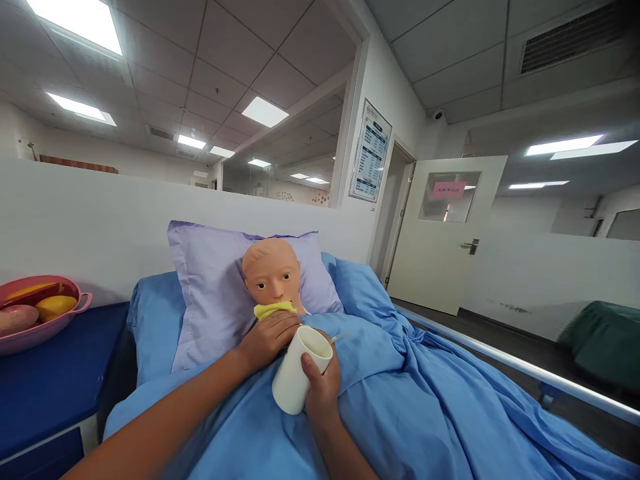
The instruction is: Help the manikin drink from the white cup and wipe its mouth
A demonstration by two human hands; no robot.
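Observation:
A patient mannequin (271, 270) lies propped on a lilac pillow (210, 293), its body under a blue quilt (400, 407). My left hand (274, 335) presses a folded yellow cloth (275, 309) against the mannequin's mouth and chin, its fingers together over the cloth. With my right hand (323, 387) I grip a white mug (291, 380) just in front of the mannequin's chest, thumb across its near side. The mug is tilted and its mouth faces up and to the right. A thin pale piece sticks out by its rim; I cannot tell what it is.
On the left, a blue bedside cabinet (55, 373) carries a pink basket (75, 313) of fruit. A metal bed rail (500, 363) runs along the right. Behind it stand an open door (445, 267) and a green-covered object (607, 347). A low white wall (125, 207) backs the bed.

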